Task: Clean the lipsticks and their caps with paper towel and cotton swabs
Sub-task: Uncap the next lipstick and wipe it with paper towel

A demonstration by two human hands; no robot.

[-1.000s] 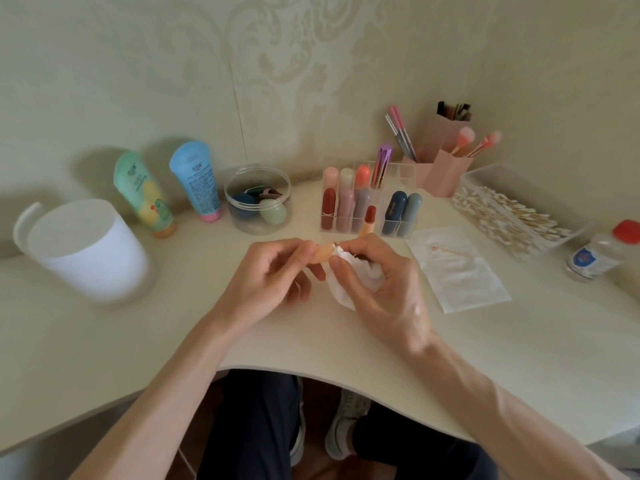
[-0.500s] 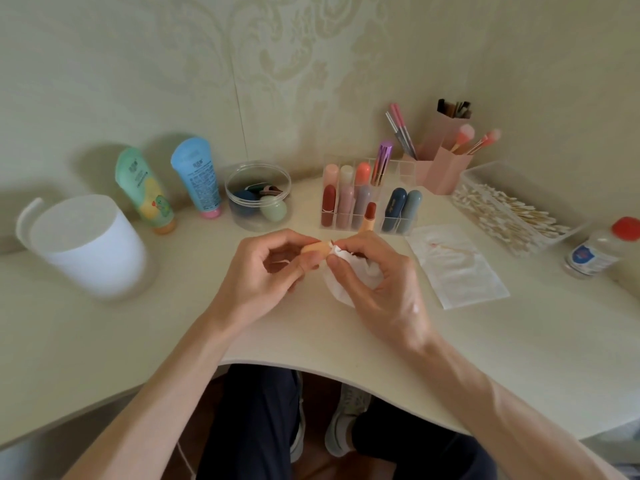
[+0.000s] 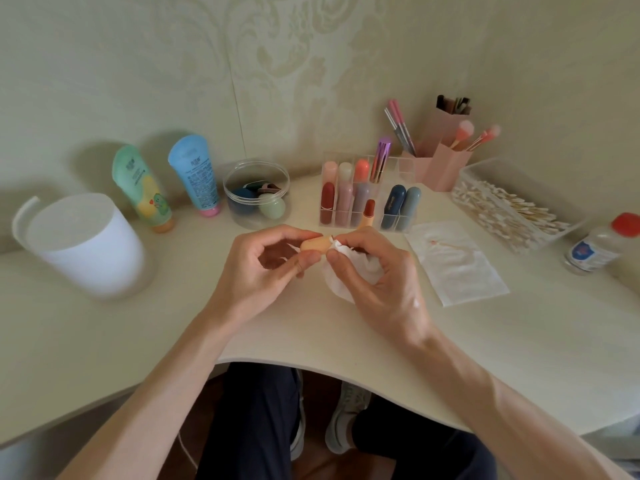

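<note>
Your left hand (image 3: 263, 268) pinches the peach cap (image 3: 315, 244) between thumb and forefinger, above the middle of the table (image 3: 173, 323). Your right hand (image 3: 377, 282) holds a crumpled paper towel (image 3: 346, 271) in curled fingers and presses it on the cap's end at 3 o'clock. The open lipstick (image 3: 369, 210) stands at 12 o'clock from the cap, just before the clear organizer (image 3: 349, 188). A flat paper sheet (image 3: 457, 265) lies at 3 o'clock from your right hand, the swab box (image 3: 505, 209) at 2 o'clock.
</note>
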